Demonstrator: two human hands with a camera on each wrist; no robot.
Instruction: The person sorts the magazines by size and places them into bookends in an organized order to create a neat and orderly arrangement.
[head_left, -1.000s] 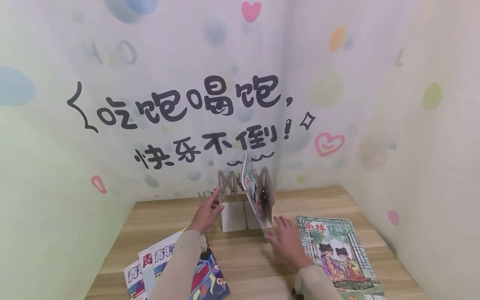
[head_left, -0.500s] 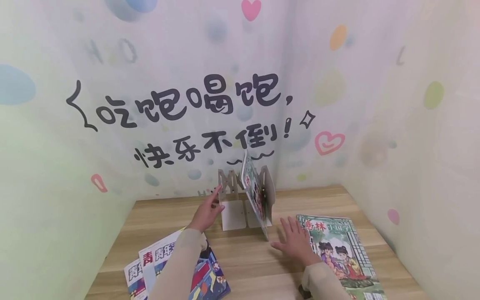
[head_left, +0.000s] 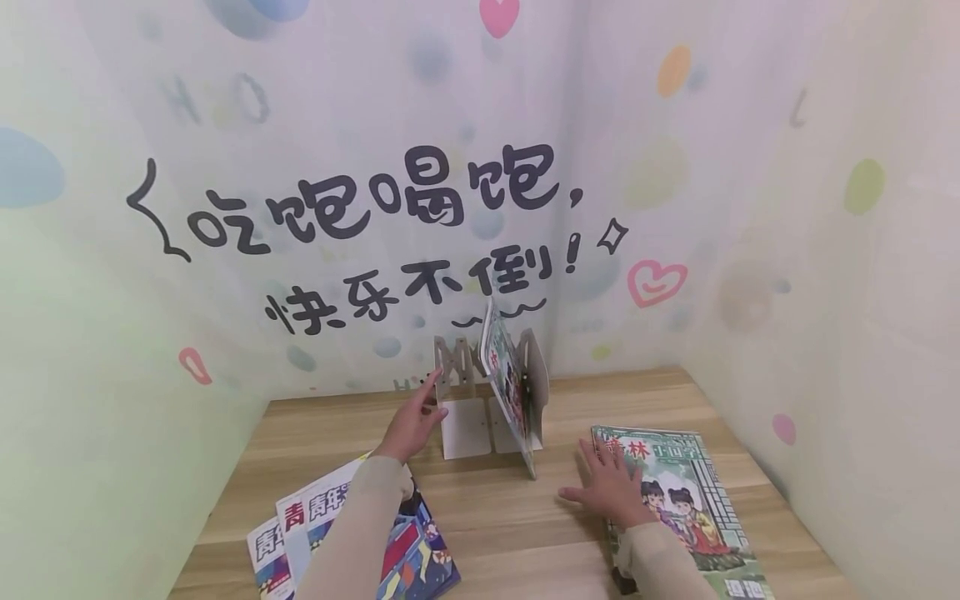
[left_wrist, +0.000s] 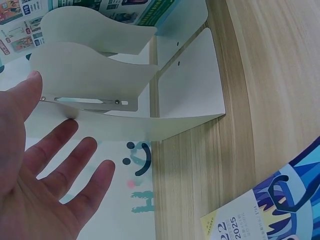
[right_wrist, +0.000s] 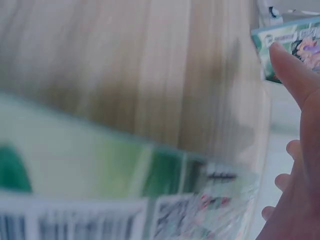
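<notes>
A light-coloured bookend rack (head_left: 465, 429) with upright dividers stands at the back of the table. One green-edged magazine (head_left: 508, 387) stands leaning inside its right part, its lower corner sticking out in front. My left hand (head_left: 408, 425) is at the rack's left panel (left_wrist: 100, 117), with fingers extended and spread along its outer side and the thumb near its edge. Firm contact there is hard to judge. Fingers spread, my right hand (head_left: 611, 483) lies over the left edge of another green-edged magazine (head_left: 697, 517) on the table and holds nothing; its fingertips overlap the cover title.
Several overlapping magazines (head_left: 420, 550) lie at the front left, partly behind my left sleeve (head_left: 352, 533). Wood-grain tabletop (head_left: 495, 517) shows between them and the right-hand magazine. A printed wall (head_left: 375, 100) rises directly behind the rack.
My right hand has drawn away from the standing magazine's lower corner and moved right, over the flat magazine. The left hand stays at the rack's left panel.
</notes>
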